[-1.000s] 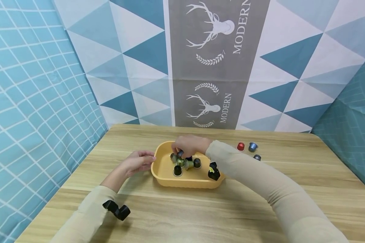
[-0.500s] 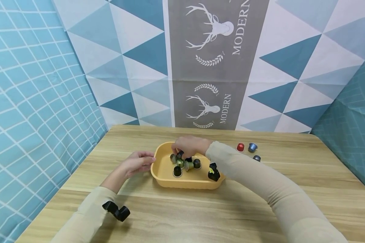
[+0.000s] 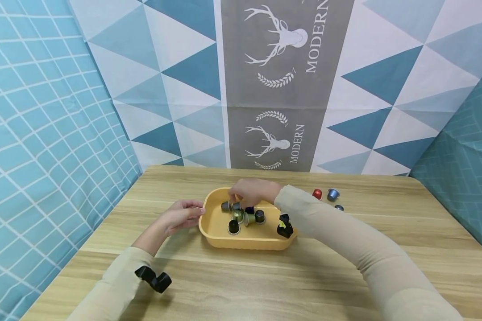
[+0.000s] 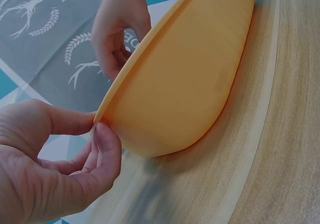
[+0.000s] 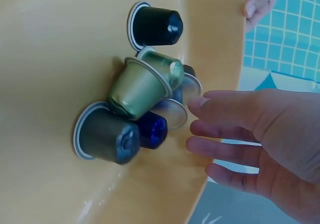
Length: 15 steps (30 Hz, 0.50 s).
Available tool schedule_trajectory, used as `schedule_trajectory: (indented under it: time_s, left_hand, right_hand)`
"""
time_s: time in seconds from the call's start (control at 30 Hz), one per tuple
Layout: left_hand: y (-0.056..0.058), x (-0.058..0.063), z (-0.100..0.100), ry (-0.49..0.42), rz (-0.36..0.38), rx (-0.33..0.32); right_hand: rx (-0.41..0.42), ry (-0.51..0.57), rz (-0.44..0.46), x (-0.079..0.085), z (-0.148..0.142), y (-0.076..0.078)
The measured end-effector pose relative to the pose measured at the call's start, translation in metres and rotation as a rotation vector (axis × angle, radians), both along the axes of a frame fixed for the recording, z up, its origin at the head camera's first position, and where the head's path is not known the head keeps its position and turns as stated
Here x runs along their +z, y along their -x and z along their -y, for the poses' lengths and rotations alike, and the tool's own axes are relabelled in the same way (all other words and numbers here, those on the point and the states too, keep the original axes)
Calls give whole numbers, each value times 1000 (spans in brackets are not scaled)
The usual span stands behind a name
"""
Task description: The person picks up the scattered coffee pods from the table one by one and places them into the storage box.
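Observation:
A yellow tray [image 3: 245,244] stands on the table with several coffee capsules inside. My left hand [image 3: 182,216] pinches its left rim between thumb and fingers, plainly seen in the left wrist view. Over the tray's far side is my right hand [image 5: 250,134], its fingers extended and apart with nothing between them. Just off the fingertips lies a capsule with a pale lid [image 5: 172,113], partly hidden behind a light green capsule [image 5: 137,89]. A black capsule [image 5: 155,26], a second green capsule [image 5: 164,67], a dark grey capsule [image 5: 110,135] and a dark blue capsule [image 5: 153,129] cluster nearby.
Right of the tray, on the wooden table [image 3: 225,285], are a red capsule [image 3: 317,194], a blue capsule [image 3: 333,194] and a dark capsule [image 3: 339,207], partly behind the right sleeve [image 3: 345,232]. A patterned cloth backdrop [image 3: 193,111] rises behind the table.
The capsule that my right hand held has been let go among the others in the tray. The fingers have loosened and lifted slightly. My left hand stays on the rim.

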<state>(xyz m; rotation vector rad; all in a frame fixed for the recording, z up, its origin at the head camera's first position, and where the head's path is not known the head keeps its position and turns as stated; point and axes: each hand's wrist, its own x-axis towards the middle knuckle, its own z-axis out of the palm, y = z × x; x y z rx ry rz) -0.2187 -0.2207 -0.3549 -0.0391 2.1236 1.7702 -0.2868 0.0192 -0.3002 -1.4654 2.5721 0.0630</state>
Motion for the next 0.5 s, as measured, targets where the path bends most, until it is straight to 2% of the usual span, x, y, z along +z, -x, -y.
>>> schedule_trajectory:
  time_s: [0.27, 0.5]
  left_hand:
    - [0, -1, 2, 5, 3, -2]
    - [1, 1, 2, 16, 3, -1]
  right_hand:
    - [45, 51, -39, 12, -22, -3]
    - [69, 161, -64, 11, -53, -6]
